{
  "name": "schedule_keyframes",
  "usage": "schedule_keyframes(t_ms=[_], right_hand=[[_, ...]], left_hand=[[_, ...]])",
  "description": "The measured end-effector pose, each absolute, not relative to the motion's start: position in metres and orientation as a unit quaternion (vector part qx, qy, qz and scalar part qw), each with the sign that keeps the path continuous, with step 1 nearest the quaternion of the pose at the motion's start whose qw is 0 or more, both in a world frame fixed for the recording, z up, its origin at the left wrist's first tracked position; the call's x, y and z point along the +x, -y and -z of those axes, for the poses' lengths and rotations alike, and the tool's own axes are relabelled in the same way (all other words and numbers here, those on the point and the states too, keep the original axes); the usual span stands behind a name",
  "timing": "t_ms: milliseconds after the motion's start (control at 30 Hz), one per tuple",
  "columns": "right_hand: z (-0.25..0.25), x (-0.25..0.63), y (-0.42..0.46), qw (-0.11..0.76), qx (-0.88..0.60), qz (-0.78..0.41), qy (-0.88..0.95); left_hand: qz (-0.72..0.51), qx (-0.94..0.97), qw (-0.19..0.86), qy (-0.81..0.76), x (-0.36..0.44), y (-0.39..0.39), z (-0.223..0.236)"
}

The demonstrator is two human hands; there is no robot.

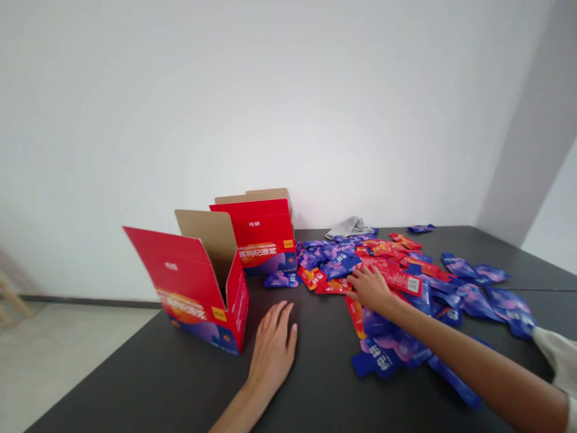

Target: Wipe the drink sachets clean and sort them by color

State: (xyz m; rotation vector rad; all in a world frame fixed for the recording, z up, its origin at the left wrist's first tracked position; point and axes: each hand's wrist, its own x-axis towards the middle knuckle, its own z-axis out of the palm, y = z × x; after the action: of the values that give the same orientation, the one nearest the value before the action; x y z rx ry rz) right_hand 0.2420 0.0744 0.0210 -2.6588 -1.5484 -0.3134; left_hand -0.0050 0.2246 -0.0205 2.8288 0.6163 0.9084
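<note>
My left hand (273, 343) rests palm down on the dark table (311, 385), fingers stretched out and nothing in them. Just left of it stands an open red box (189, 288) with its flaps raised. My right hand (372, 287) reaches over a spread heap of flat pouches, its fingers apart and lying on or just above them. Beside those fingers is a red pouch (401, 278) with a white label. Below the wrist lie several blue-purple pouches (383, 356). The undersides of the fingers are hidden, and no pouch is visibly gripped.
A second open red box (265, 240) stands behind the first, by the wall. Blue pouches (322, 257) pile up against its right side. A grey cloth (349, 227) lies at the back. More blue pouches (473, 270) are scattered to the right.
</note>
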Motion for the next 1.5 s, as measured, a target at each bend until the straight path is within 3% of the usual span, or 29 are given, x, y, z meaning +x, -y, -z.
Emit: schedule_keyframes(t_ms=[200,367,500,633,800,1133,1333,1500], right_hand=[[-0.044,0.262,-0.083,0.0,-0.906,0.093,0.413],[-0.07,0.218,-0.143,0.034,-0.846,0.08,0.527],[-0.056,0.163,-0.206,0.061,-0.743,0.06,0.664],[-0.023,0.146,-0.233,0.054,-0.73,0.043,0.68],[-0.005,0.177,-0.204,0.024,-0.76,0.045,0.648],[-0.03,0.25,-0.132,-0.057,-0.833,0.048,0.548],[-0.052,0.266,-0.171,-0.028,-0.873,0.077,0.481],[-0.029,0.266,-0.213,0.001,-0.852,0.088,0.516]], left_hand=[[-0.27,0.927,0.062,-0.253,-0.004,-0.224,0.025],[-0.303,0.909,0.084,-0.274,-0.002,-0.223,0.024],[-0.325,0.898,0.094,-0.282,-0.003,-0.223,0.022],[-0.336,0.895,0.105,-0.273,-0.006,-0.225,0.021],[-0.33,0.898,0.114,-0.269,-0.009,-0.224,0.021],[-0.3,0.905,0.119,-0.277,-0.008,-0.22,0.019],[-0.309,0.903,0.122,-0.272,-0.006,-0.22,0.02],[-0.304,0.907,0.13,-0.262,-0.008,-0.22,0.021]])
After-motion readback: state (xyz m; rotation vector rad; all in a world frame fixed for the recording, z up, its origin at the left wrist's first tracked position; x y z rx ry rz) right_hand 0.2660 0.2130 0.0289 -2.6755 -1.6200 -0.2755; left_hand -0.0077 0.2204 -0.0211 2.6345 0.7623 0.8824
